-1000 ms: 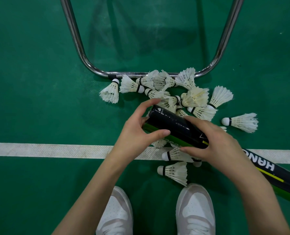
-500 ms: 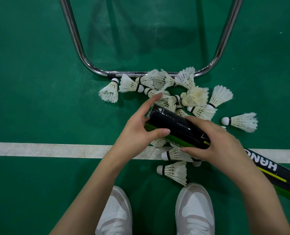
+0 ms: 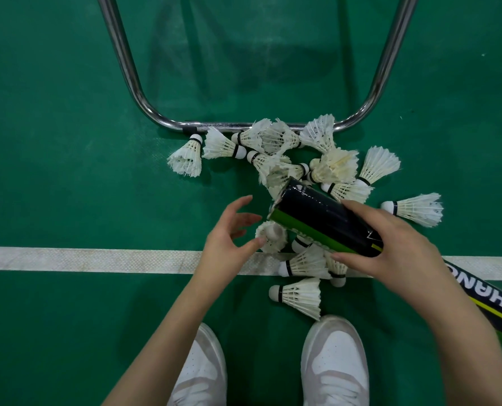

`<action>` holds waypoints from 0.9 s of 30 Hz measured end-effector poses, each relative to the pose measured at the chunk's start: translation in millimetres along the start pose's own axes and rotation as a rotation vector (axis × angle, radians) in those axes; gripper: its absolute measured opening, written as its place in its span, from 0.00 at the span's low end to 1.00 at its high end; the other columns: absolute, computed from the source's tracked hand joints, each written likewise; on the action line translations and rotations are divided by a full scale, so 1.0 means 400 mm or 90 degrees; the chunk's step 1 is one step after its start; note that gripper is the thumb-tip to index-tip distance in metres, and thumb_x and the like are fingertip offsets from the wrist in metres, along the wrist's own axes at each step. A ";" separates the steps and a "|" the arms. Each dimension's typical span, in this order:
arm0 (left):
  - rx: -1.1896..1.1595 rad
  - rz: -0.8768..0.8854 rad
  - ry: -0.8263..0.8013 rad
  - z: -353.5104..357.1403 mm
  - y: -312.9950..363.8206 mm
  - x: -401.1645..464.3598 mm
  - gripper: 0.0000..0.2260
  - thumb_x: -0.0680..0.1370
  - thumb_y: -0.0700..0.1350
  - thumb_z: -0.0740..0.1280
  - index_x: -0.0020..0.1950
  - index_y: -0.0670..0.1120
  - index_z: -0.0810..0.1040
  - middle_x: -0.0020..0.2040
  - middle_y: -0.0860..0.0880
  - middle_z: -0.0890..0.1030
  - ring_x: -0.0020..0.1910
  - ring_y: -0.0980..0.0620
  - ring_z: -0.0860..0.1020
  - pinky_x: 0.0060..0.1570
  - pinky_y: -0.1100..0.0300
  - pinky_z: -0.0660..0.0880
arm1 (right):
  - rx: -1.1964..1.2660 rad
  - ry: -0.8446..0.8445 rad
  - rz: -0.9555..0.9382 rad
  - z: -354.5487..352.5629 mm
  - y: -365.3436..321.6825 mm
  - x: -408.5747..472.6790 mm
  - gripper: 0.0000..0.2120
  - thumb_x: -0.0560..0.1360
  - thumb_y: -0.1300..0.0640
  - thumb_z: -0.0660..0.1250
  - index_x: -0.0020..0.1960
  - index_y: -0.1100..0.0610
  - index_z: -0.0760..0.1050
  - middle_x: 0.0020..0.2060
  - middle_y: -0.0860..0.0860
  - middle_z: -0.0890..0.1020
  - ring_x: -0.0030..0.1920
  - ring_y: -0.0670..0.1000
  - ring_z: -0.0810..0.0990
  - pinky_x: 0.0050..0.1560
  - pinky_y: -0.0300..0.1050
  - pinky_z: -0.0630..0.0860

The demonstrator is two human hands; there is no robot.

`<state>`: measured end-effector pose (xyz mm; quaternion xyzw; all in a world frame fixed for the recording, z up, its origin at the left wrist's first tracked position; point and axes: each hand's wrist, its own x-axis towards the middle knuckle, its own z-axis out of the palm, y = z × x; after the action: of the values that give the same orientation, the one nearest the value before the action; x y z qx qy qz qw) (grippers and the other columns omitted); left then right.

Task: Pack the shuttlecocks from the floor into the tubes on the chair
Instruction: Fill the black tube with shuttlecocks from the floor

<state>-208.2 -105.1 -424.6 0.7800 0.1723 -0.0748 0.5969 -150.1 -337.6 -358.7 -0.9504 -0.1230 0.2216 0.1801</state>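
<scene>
Many white feathered shuttlecocks [image 3: 288,159] lie in a loose heap on the green court floor [image 3: 53,171], spilling from just in front of the bent chrome chair-leg tube [image 3: 126,71] down across the white painted boundary line [image 3: 82,260] toward the person's white shoes [image 3: 333,367]. One long black-and-green cardboard shuttlecock tube [image 3: 326,222] is held low over the heap, tilted so that its open mouth points up and to the left, toward the free hand; that angle looks chosen to let corks slide in base first. Gripping it is the right hand [image 3: 387,253], whose fingers and thumb wrap round the barrel near the middle, probably so the long tail end, which runs off past the wrist to the lower right, stays balanced. Just beside the mouth, the left hand [image 3: 229,241] is loose, fingers spread and slightly bent, its thumb tip touching or nearly touching a single white shuttlecock [image 3: 271,235] that lies right under the tube's rim; I cannot tell whether it has a hold yet, and it seems to be reaching for that one as the next to load. Whether any shuttlecocks already sit inside the tube is hidden. The chair seat itself is out of view.
</scene>
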 end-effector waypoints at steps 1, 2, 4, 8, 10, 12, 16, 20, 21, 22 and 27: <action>0.018 -0.007 -0.012 0.010 -0.013 0.004 0.29 0.72 0.39 0.73 0.67 0.58 0.66 0.53 0.62 0.77 0.56 0.70 0.73 0.59 0.69 0.70 | 0.002 -0.001 0.001 0.001 0.000 -0.001 0.36 0.64 0.38 0.70 0.68 0.37 0.60 0.56 0.42 0.74 0.57 0.48 0.72 0.51 0.49 0.73; 0.029 -0.014 -0.025 0.018 -0.026 0.008 0.29 0.72 0.39 0.72 0.67 0.58 0.66 0.54 0.64 0.76 0.56 0.73 0.71 0.59 0.70 0.68 | 0.005 -0.004 0.001 0.003 -0.001 -0.001 0.36 0.64 0.38 0.70 0.68 0.37 0.60 0.56 0.41 0.74 0.58 0.48 0.72 0.51 0.49 0.73; 0.041 -0.024 -0.045 0.033 -0.047 0.015 0.27 0.72 0.38 0.72 0.63 0.62 0.67 0.54 0.66 0.74 0.55 0.76 0.70 0.59 0.71 0.67 | 0.011 -0.010 0.000 0.008 -0.002 -0.001 0.36 0.64 0.39 0.71 0.69 0.37 0.60 0.57 0.41 0.74 0.58 0.48 0.72 0.52 0.48 0.72; 0.077 -0.027 -0.049 0.052 -0.070 0.027 0.20 0.71 0.39 0.72 0.61 0.52 0.74 0.56 0.56 0.76 0.56 0.60 0.74 0.58 0.66 0.69 | 0.027 -0.015 0.003 0.016 0.002 -0.001 0.36 0.64 0.39 0.71 0.68 0.36 0.60 0.59 0.40 0.73 0.60 0.48 0.71 0.52 0.47 0.72; 0.086 -0.014 -0.039 0.054 -0.074 0.030 0.18 0.71 0.39 0.72 0.57 0.52 0.74 0.55 0.54 0.75 0.55 0.58 0.74 0.56 0.69 0.69 | 0.030 -0.013 0.002 0.018 0.005 0.000 0.36 0.64 0.39 0.71 0.68 0.36 0.60 0.59 0.40 0.73 0.59 0.47 0.71 0.52 0.47 0.72; 0.103 -0.003 -0.035 0.056 -0.073 0.032 0.17 0.71 0.40 0.72 0.53 0.56 0.73 0.55 0.54 0.74 0.54 0.59 0.73 0.54 0.72 0.68 | 0.032 -0.012 0.004 0.018 0.007 0.001 0.36 0.64 0.39 0.71 0.68 0.36 0.60 0.59 0.40 0.74 0.59 0.47 0.71 0.52 0.47 0.72; 0.100 0.002 -0.035 0.057 -0.070 0.031 0.17 0.71 0.42 0.73 0.51 0.60 0.72 0.57 0.54 0.73 0.56 0.58 0.73 0.54 0.72 0.67 | 0.039 -0.008 0.005 0.017 0.008 0.000 0.36 0.64 0.39 0.71 0.68 0.37 0.60 0.58 0.41 0.74 0.59 0.47 0.72 0.53 0.49 0.73; 0.048 -0.009 -0.012 0.032 -0.059 0.021 0.19 0.71 0.45 0.73 0.49 0.67 0.71 0.59 0.56 0.72 0.57 0.57 0.74 0.54 0.65 0.73 | 0.043 -0.010 0.007 0.016 0.010 -0.003 0.36 0.64 0.39 0.71 0.68 0.37 0.60 0.58 0.41 0.74 0.59 0.47 0.72 0.54 0.51 0.73; 0.027 -0.020 -0.011 0.022 -0.055 0.018 0.19 0.71 0.45 0.74 0.49 0.66 0.72 0.60 0.55 0.73 0.56 0.55 0.76 0.54 0.61 0.75 | 0.045 -0.010 0.007 0.015 0.010 -0.003 0.36 0.64 0.39 0.71 0.68 0.37 0.60 0.58 0.41 0.74 0.59 0.47 0.72 0.54 0.51 0.73; 0.012 -0.032 -0.011 0.010 -0.050 0.017 0.18 0.71 0.44 0.74 0.49 0.65 0.73 0.60 0.54 0.74 0.55 0.53 0.78 0.54 0.57 0.77 | 0.046 -0.011 0.008 0.015 0.009 -0.003 0.36 0.64 0.39 0.71 0.68 0.36 0.60 0.59 0.41 0.74 0.59 0.47 0.71 0.54 0.50 0.73; 0.003 -0.059 0.040 -0.053 -0.029 0.014 0.15 0.70 0.42 0.74 0.50 0.59 0.76 0.58 0.48 0.76 0.46 0.54 0.81 0.45 0.63 0.78 | 0.047 -0.015 0.005 0.015 0.003 -0.002 0.36 0.64 0.39 0.71 0.69 0.36 0.59 0.60 0.40 0.73 0.60 0.47 0.71 0.54 0.50 0.73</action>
<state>-209.0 -81.1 -431.1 0.7746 0.2267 -0.0786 0.5851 -153.4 -337.2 -363.9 -0.9410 -0.1129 0.2380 0.2123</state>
